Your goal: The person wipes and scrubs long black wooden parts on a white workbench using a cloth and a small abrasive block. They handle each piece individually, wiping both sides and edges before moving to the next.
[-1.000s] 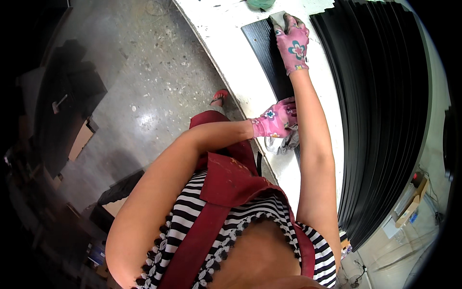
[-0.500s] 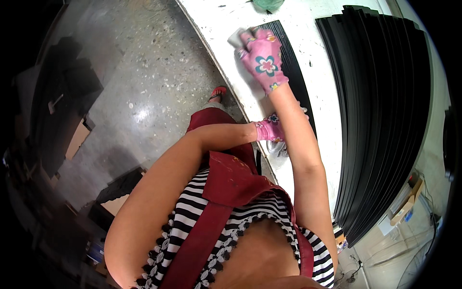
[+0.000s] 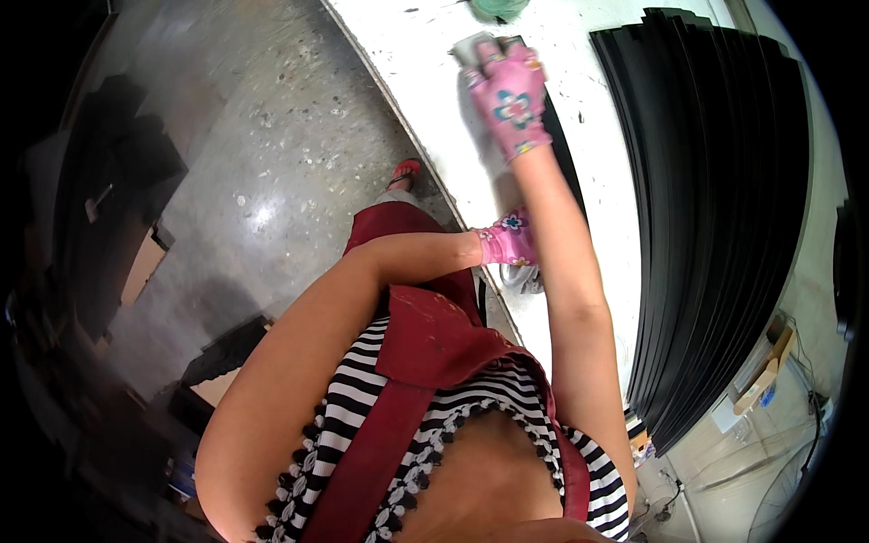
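Note:
My right hand [image 3: 513,95], in a pink flowered glove with bare fingertips, is at the far end of a black strip [image 3: 563,158] lying lengthwise on the white table. Its fingers close around a flat grey pad [image 3: 472,50], blurred by motion, against the strip. My left hand [image 3: 507,240], in a matching glove, rests lower down beside the same strip. My right forearm crosses over it and hides its fingers. Just below the left hand lies a crumpled grey cloth-like thing [image 3: 522,279], partly covered.
A long stack of black strips [image 3: 715,208] fills the right side of the white table [image 3: 608,181]. A green round thing [image 3: 500,9] sits at the far edge. Concrete floor [image 3: 272,118] lies left of the table; cardboard [image 3: 143,265] and dark boxes stand there.
My right hand has moved a little right and farther away along the strip with the grey pad. The left hand has stayed in about the same place.

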Available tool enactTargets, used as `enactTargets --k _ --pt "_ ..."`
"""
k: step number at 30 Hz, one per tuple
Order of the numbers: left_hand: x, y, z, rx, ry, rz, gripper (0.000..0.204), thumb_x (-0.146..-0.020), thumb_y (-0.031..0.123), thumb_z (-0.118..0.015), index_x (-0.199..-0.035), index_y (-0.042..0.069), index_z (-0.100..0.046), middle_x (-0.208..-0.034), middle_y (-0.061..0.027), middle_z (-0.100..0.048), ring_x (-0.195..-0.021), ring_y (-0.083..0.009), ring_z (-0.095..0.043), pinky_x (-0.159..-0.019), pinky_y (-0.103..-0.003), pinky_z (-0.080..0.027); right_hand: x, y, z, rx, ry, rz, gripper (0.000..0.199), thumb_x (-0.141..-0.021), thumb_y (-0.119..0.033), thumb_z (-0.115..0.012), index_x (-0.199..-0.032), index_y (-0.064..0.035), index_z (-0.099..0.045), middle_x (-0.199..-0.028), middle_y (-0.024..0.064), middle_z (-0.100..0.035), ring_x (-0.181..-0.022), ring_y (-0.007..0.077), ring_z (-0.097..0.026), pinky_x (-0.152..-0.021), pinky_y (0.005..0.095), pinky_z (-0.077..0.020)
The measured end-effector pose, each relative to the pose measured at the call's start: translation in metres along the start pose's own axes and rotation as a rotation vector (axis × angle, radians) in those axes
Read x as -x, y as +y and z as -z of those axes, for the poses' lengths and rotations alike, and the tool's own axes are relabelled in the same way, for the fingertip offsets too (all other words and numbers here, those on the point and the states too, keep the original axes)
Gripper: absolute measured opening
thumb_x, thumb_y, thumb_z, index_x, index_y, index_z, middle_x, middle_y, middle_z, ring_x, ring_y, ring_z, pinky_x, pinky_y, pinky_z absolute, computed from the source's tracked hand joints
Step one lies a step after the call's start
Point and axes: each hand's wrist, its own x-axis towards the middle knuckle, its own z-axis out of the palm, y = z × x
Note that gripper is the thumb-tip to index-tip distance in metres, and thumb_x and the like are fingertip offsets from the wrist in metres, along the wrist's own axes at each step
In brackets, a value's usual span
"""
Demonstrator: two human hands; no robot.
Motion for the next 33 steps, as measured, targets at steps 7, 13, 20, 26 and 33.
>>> enactTargets --k 7,13,20,26,33 --pt "-0.004 -0.009 -0.005 -0.084 0.104 -0.146 0.043 -0.094 0.035 -0.045 -0.135 0.022 -0.047 -0.143 -0.0048 -0.042 -0.134 -0.0208 -0.036 -0.116 -0.047 -0.018 0.024 0.001 0.017 -0.345 -0.027 -0.260 0.046 -0.084 -0.041 -0.066 -0.121 -0.0140 -0.064 -0.119 0.0152 -0.059 -0.107 0.0281 -0.057 -0.092 0.0391 -0.0487" --pt "0.003 0.003 0.000 0.151 0.143 0.022 0.041 -0.076 0.027 -0.063 -0.111 0.008 -0.060 -0.113 -0.0112 -0.062 -0.111 -0.0307 -0.055 -0.103 -0.043 -0.037 -0.006 0.055 -0.015 -0.258 0.219 -0.375 0.040 -0.081 -0.030 -0.071 -0.116 -0.0121 -0.067 -0.110 0.0163 -0.061 -0.099 0.0299 -0.057 -0.094 0.0372 -0.0454" --pt "0.004 -0.020 -0.038 0.462 0.132 0.106 0.045 -0.075 0.027 -0.066 -0.115 0.009 -0.057 -0.117 -0.0098 -0.059 -0.111 -0.0288 -0.054 -0.102 -0.043 -0.038 0.019 0.055 -0.007 -0.237 0.160 -0.338 0.038 -0.080 -0.029 -0.067 -0.114 -0.0136 -0.066 -0.105 0.0201 -0.060 -0.100 0.0351 -0.055 -0.090 0.0446 -0.0451" --pt "0.001 -0.023 -0.025 0.365 0.085 -0.089 0.042 -0.082 0.026 -0.060 -0.120 0.009 -0.054 -0.122 -0.0111 -0.057 -0.115 -0.0279 -0.052 -0.103 -0.041 -0.037 0.031 0.060 -0.004 -0.151 0.166 -0.332 0.040 -0.081 -0.030 -0.066 -0.117 -0.0127 -0.066 -0.105 0.0193 -0.061 -0.100 0.0358 -0.056 -0.091 0.0437 -0.0438" --pt "0.016 -0.056 -0.098 1.205 -0.222 0.149 0.048 -0.100 0.037 -0.038 -0.130 0.001 -0.047 -0.135 -0.0168 -0.050 -0.121 -0.0319 -0.049 -0.107 -0.049 -0.032 -0.015 0.038 -0.013 -0.189 0.221 -0.314 0.038 -0.082 -0.032 -0.063 -0.116 -0.0155 -0.066 -0.108 0.0202 -0.061 -0.103 0.0356 -0.055 -0.092 0.0448 -0.0434"
